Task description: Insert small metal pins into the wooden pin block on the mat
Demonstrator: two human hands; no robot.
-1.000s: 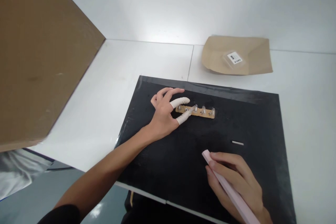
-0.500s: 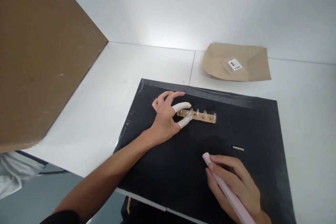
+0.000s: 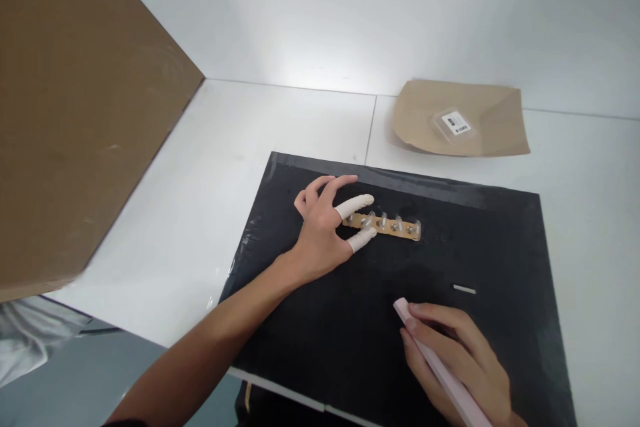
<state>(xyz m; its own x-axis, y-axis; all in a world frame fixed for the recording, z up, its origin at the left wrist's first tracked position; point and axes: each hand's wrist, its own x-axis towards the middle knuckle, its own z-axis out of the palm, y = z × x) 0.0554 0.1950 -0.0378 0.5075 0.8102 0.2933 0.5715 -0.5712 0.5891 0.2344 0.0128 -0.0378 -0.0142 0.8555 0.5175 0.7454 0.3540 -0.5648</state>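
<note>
My left hand (image 3: pixel 323 233) lies at the left part of a tan strip (image 3: pixel 394 229) on the black mat, white finger cots on thumb and forefinger. These two fingers are apart, on either side of the strip, the thumb by its near edge. Several small clear pieces (image 3: pixel 399 223) stand up in a row along the strip. Closed around a long pale pink stick (image 3: pixel 435 363), my right hand (image 3: pixel 467 353) is over the mat's near right part. The stick's blunt end points toward the strip. A thin, short white stick (image 3: pixel 465 289) lies beyond that hand.
The black mat (image 3: pixel 320 333) covers the front of a white table (image 3: pixel 200 167). Behind it sits a brown paper tray (image 3: pixel 420 107) with a clear labelled box (image 3: pixel 455 125). A brown board (image 3: pixel 90 113) stands at left, and a white wall rises at the back.
The view has shifted slightly, so everything sits a little farther right. The left thumb and forefinger are a little farther apart. The right hand still grips the pink stick in much the same pose.
</note>
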